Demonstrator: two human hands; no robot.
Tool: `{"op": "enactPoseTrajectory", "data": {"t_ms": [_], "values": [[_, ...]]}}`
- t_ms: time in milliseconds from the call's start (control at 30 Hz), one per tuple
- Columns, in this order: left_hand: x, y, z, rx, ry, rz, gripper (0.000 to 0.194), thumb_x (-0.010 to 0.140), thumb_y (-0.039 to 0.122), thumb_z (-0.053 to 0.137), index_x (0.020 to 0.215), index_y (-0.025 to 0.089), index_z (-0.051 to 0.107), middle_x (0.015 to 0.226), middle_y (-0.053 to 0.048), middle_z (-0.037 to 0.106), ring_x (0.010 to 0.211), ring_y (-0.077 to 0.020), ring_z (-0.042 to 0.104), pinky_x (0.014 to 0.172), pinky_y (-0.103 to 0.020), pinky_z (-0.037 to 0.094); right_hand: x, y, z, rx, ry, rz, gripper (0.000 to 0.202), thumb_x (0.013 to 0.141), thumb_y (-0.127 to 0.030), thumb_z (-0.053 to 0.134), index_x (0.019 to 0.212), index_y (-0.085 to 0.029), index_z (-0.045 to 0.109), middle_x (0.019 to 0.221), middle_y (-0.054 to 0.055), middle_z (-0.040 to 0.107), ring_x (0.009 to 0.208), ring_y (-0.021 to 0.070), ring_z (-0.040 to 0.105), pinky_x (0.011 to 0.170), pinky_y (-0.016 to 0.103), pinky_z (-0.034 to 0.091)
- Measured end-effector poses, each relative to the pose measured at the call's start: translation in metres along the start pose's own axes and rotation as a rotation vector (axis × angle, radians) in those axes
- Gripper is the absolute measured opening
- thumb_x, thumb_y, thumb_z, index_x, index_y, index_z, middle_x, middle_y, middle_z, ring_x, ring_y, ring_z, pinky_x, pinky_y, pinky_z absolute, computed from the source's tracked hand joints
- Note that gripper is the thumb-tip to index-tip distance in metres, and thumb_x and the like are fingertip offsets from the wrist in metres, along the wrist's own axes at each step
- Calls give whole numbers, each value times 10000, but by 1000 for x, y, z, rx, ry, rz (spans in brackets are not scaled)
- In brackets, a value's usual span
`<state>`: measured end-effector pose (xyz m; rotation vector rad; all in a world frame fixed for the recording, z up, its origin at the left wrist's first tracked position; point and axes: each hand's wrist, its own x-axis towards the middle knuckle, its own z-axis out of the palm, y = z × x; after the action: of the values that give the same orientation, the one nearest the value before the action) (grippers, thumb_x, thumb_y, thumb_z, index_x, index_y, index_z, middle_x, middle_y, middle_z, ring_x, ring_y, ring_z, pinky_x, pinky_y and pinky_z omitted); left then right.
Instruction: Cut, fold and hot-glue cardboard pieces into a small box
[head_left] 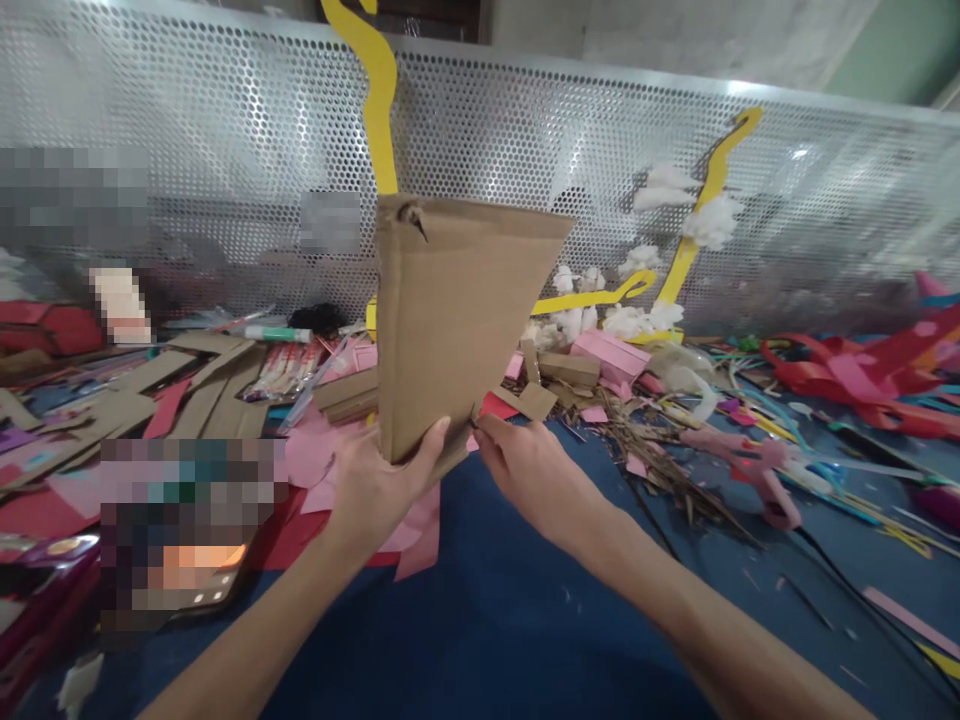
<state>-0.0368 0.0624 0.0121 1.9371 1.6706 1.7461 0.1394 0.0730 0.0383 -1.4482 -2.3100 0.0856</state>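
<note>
A folded brown cardboard piece point(465, 300) stands upright in front of me, wider at the top and narrowing downward. At its upper left corner is a torn hole with a dark, pointed bit poking out. My left hand point(382, 485) grips the lower left corner, thumb across the front face. At the lower right edge, the fingers of my right hand point(525, 465) are pinched together. A small dark tip shows by these fingertips, too little of it to name. The cardboard hides whatever is behind it.
A pink hot glue gun point(757, 465) with a black cord lies to the right, near dry twigs point(660, 465). Cardboard strips point(217, 390) and a phone point(202, 590) are on the left. Yellow paper strips point(381, 110) and white fluff point(712, 222) stand before the perforated metal panel point(487, 130).
</note>
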Motion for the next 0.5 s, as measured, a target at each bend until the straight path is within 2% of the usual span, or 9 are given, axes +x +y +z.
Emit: {"op": "enactPoseTrajectory", "data": {"t_ms": [167,500], "values": [[1,-1,0,-9,-5,-17,221,845,379,709,714,201,714,704,-21,794,703,-240,777,613,-310,624,0,-1,1,10,-6,17,178,1019,-187,508,994,-166,683,738,54,693,641,183,639,568,314,241],[4,-7,1,-47,8,-27,166,838,361,731,798,201,751,818,-28,821,817,-256,791,674,-308,643,-5,-3,-2,-44,-138,73,204,1038,-195,478,984,-149,669,646,40,645,528,138,525,539,331,161]]}}
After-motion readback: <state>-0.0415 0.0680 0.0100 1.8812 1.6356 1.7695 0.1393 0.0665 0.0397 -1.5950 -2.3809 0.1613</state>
